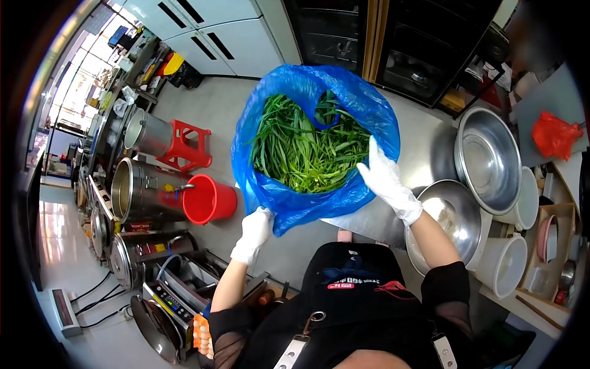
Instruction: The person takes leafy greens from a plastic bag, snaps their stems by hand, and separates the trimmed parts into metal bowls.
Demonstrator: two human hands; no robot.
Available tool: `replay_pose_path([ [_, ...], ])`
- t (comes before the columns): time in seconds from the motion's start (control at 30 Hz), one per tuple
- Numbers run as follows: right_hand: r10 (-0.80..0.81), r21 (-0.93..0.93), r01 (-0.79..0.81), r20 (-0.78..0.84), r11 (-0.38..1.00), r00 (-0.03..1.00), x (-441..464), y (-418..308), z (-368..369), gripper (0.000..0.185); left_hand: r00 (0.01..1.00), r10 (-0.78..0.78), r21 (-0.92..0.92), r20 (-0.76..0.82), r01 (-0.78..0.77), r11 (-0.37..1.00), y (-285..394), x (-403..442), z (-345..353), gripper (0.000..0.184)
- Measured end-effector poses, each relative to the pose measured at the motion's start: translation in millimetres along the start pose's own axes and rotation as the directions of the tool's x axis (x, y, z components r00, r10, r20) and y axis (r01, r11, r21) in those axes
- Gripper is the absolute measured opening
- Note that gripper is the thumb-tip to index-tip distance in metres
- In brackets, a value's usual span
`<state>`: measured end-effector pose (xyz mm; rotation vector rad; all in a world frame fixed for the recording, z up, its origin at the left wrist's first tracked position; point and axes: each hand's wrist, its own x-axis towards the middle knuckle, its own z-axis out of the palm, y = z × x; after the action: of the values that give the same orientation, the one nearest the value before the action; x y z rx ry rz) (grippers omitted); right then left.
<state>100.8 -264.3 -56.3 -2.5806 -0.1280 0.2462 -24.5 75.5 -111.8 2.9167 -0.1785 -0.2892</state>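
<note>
A large blue plastic bag (295, 216) stands with its mouth wide apart in front of me. Long, leafy green vegetables (307, 144) fill it, and a blue strip of the bag's plastic lies across them. My gloved left hand (255, 229) is closed on the near left edge of the bag, pulling a corner of the plastic outward. At the bag's right rim, my gloved right hand (388, 179) touches the plastic, its thumb and forefinger spread over the greens. Its other fingers are partly hidden.
Steel basins (488, 161) and white buckets (503, 265) stand right of the metal table (421, 138). On the left are a red bucket (215, 200), a red stool (190, 144) and large steel pots (144, 190). An induction cooker (169, 307) sits at lower left.
</note>
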Motion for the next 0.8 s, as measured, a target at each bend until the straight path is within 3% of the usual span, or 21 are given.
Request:
replay_pose_path([
  [0.07,0.012,0.015,-0.011,-0.040,1.000,0.999,7,18,15,0.079,0.996,0.011,0.020,-0.089,-0.009,1.000,-30,4,45,0.021],
  [0.17,-0.044,-0.053,0.038,-0.108,0.998,0.993,3,26,16,0.065,0.990,-0.069,-0.161,0.125,0.089,0.983,-16,9,15,0.023],
  [0.2,-0.083,-0.089,0.072,-0.136,0.993,0.987,1,27,16,0.059,0.979,-0.060,-0.066,0.196,0.074,0.995,-5,11,-11,0.023],
  [0.23,-0.152,-0.040,0.147,-0.182,0.988,0.972,-2,23,11,0.052,0.998,0.058,0.023,0.009,-0.058,0.998,-8,2,-19,0.020],
  [0.3,-0.273,0.051,0.298,-0.279,0.953,0.921,-8,5,-5,0.038,0.999,-0.028,0.072,-0.040,0.031,0.997,14,-2,-77,0.016],
  [0.33,-0.366,0.079,0.425,-0.384,0.902,0.848,-7,-1,-6,0.028,0.993,-0.039,-0.069,-0.113,0.031,0.997,28,1,-104,0.016],
  [0.37,-0.409,0.127,0.476,-0.350,0.870,0.842,-5,-7,-8,0.026,0.981,-0.060,-0.208,-0.184,0.021,0.978,43,7,-126,0.015],
  [0.4,-0.461,0.152,0.531,-0.339,0.834,0.820,-1,-12,-4,0.025,0.984,-0.164,-0.459,-0.075,0.112,0.881,55,17,-142,0.016],
  [0.43,-0.512,0.177,0.585,-0.331,0.792,0.793,4,-16,1,0.025,0.985,-0.019,-0.536,-0.169,-0.076,0.841,61,33,-147,0.021],
  [0.47,-0.586,0.144,0.661,-0.352,0.737,0.730,12,-19,7,0.024,0.978,0.020,-0.630,-0.210,-0.151,0.762,68,52,-145,0.022],
  [0.5,-0.560,0.208,0.583,-0.164,0.785,0.812,18,-26,3,0.027,0.975,0.101,-0.672,-0.195,-0.208,0.711,70,74,-142,0.024],
  [0.57,-0.554,0.281,0.550,-0.073,0.787,0.829,42,-37,0,0.032,0.979,0.173,-0.743,-0.105,-0.193,0.641,65,123,-136,0.032],
  [0.63,-0.587,0.300,0.607,-0.163,0.736,0.793,77,-40,-6,0.039,0.972,0.124,-0.771,-0.200,-0.234,0.592,42,178,-125,0.041],
  [0.7,-0.550,0.321,0.611,-0.265,0.724,0.792,114,-36,-23,0.051,0.971,-0.049,-0.679,-0.232,-0.126,0.723,4,232,-118,0.038],
  [0.77,-0.485,0.121,0.546,-0.331,0.829,0.810,138,-33,-49,0.059,0.954,-0.036,-0.534,-0.299,-0.136,0.835,-11,262,-128,0.029],
  [0.8,-0.456,0.156,0.516,-0.305,0.842,0.836,143,-31,-63,0.060,0.966,-0.015,-0.401,-0.259,-0.093,0.911,-8,265,-130,0.029],
])
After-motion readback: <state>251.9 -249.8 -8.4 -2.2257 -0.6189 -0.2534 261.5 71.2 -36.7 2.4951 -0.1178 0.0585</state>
